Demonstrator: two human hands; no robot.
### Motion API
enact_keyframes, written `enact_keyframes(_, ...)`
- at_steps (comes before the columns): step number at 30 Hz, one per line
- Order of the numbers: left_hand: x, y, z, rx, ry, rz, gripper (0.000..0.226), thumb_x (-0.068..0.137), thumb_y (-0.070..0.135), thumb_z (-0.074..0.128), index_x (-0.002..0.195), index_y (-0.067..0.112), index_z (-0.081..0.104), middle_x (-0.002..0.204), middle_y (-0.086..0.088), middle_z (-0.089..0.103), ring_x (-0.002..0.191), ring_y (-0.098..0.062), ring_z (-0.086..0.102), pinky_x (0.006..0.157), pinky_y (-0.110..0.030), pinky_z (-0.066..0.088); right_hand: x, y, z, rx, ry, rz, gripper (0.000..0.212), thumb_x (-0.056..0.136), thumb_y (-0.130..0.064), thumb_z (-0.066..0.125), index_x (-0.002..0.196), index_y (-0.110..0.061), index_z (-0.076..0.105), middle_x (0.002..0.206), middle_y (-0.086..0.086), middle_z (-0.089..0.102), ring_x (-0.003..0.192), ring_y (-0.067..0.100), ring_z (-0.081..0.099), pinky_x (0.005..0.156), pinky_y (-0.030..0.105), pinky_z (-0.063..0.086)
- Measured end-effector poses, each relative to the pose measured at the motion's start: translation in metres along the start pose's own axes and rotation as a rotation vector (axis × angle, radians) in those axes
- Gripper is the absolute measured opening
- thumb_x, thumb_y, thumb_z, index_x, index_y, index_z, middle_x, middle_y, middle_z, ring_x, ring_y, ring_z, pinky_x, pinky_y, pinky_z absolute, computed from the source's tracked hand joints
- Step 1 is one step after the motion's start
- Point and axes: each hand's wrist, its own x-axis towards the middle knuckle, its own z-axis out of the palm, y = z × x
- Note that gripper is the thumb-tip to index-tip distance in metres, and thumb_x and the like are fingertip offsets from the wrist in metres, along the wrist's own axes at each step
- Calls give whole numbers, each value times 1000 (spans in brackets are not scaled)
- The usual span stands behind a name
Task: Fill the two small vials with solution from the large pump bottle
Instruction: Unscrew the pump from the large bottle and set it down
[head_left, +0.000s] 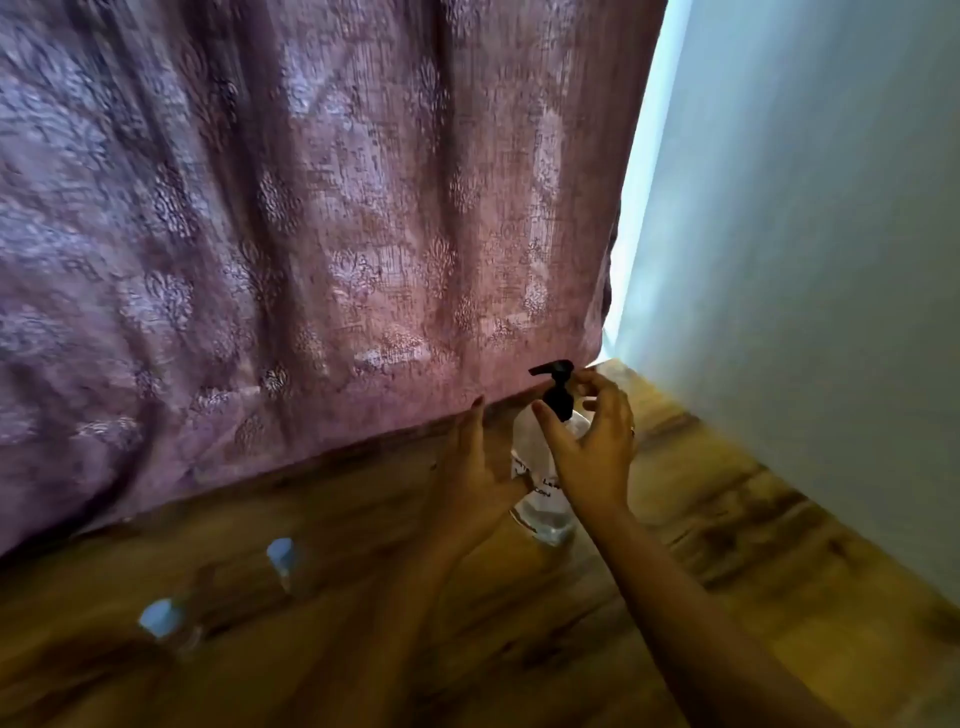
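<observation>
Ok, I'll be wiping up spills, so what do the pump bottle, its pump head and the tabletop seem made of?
The pump bottle: clear glossy plastic, probably; you see through its wall. The pump head: matte black plastic, by its moulded spout. The tabletop: brown streaked wood grain with a slight sheen; solid wood or laminate, can't tell.

Both arms outstretched; left hand (475, 467) flat, right hand (592, 447) curled (grip unclear).
</observation>
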Motion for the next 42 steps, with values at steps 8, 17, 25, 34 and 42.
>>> enact_keyframes(8,18,-18,24,-144,-29,47,120,58,57,82,149,40,5,158,1,27,142,-21,34,111,-48,39,1,13,19,175,49,14,34,77,-25,73,107,-19,60,104,-8,62,102,13,59,87,21,50)
enact_keyframes(17,-1,-45,40,-297,12,189,91,62,30,88,121,65,28,120,40,42,112,25,45,89,-7,46,-24,5,14,405,56,-75,38,70,-20,80,94,-40,58,98,-11,65,98,4,62,85,17,50)
enact_keyframes(25,-46,-45,29,-325,125,300,89,40,65,82,116,62,36,123,23,49,113,4,53,90,-28,52,-59,-17,-13,600,-10,-144,38,66,-16,82,96,-30,62,89,-16,66,84,-7,64,70,8,50)
enact_keyframes(34,-144,-51,23,-428,184,371,63,53,41,88,104,38,52,98,15,69,87,5,68,69,-18,54,-128,-33,-45,759,-165,-242,28,67,-12,81,91,-12,68,83,0,72,78,12,70,73,25,57)
enact_keyframes(42,-216,-53,32,-559,228,252,81,44,54,90,112,30,53,107,-5,72,97,-26,71,86,-56,56,-186,-53,-70,805,-269,-189,25,70,-5,77,90,-15,65,82,-3,69,77,10,68,74,24,57)
